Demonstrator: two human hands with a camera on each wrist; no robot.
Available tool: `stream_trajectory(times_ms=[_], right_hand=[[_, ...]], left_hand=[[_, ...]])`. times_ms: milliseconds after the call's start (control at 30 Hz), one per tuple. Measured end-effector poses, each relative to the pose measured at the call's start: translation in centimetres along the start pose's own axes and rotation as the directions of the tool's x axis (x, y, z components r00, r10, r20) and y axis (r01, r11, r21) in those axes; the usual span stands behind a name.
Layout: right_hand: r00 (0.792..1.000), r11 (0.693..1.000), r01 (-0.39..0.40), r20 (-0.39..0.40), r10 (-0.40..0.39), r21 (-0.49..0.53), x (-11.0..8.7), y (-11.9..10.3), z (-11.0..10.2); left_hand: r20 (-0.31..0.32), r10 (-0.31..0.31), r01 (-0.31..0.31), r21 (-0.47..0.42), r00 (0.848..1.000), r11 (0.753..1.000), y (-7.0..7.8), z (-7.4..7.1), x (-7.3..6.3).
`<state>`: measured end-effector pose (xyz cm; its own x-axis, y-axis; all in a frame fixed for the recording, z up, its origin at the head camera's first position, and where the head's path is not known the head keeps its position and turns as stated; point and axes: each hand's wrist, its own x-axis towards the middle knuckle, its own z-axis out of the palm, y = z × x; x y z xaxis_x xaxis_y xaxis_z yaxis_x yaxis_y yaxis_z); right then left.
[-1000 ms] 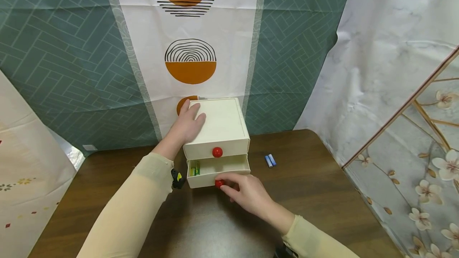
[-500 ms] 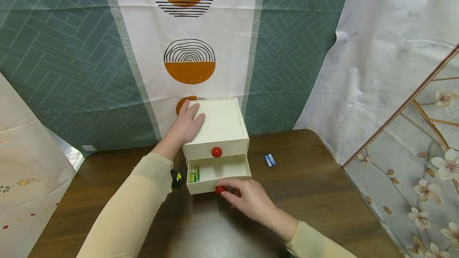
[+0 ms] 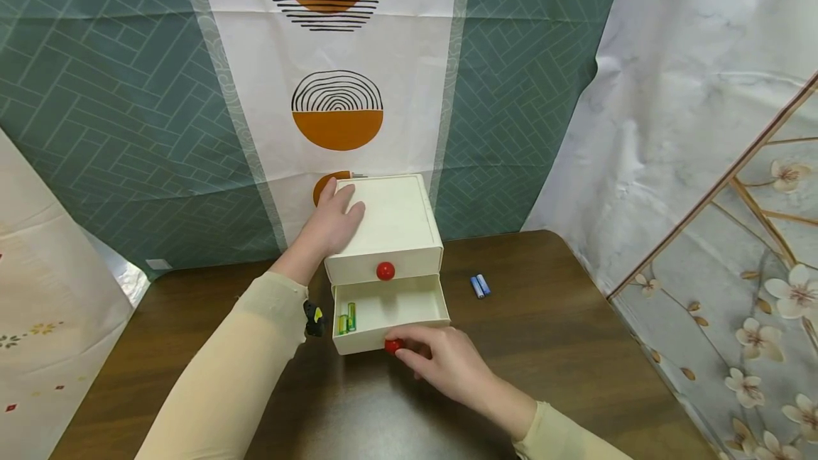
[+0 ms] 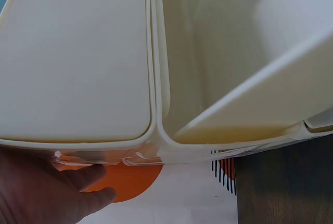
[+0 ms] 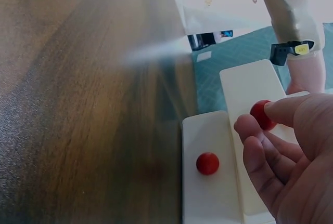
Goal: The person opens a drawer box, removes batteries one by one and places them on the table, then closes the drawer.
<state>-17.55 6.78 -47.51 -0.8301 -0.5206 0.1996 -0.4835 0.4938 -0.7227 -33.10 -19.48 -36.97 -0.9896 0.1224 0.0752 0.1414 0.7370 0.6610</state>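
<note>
A white two-drawer box [image 3: 393, 215] stands at the table's back, each drawer front bearing a red ball knob. My left hand [image 3: 332, 222] rests on the top's left edge with fingers spread; in the left wrist view its fingers [image 4: 93, 177] reach past the box's edge. With thumb and fingers, my right hand [image 3: 444, 360] pinches the knob [image 3: 393, 346] of the pulled-out lower drawer [image 3: 399, 304]. Two green batteries [image 3: 351, 316] lie at that drawer's left side. The upper drawer's knob [image 3: 385, 271] is untouched and its drawer is pushed in.
Two blue-and-white batteries [image 3: 481, 286] lie side by side on the dark wooden table [image 3: 543, 346], right of the box. A patterned green and white cloth [image 3: 511, 126] hangs right behind the box. A flowered curtain [image 3: 722, 346] borders the table's right side.
The lower drawer has slid farther out toward me, drawn by my right hand on its knob. More of the green batteries shows. My left hand stays on the box.
</note>
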Motion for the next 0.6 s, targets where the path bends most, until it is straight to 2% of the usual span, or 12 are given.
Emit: stream_trajectory(times_ms=[600], right_hand=[[1.000,1.000,0.006,0.011,-0.006,0.014,-1.6,-0.5,0.1]], left_hand=[[-0.004,-0.002,0.002,-0.004,1.000,1.000,0.1,0.0,0.0]])
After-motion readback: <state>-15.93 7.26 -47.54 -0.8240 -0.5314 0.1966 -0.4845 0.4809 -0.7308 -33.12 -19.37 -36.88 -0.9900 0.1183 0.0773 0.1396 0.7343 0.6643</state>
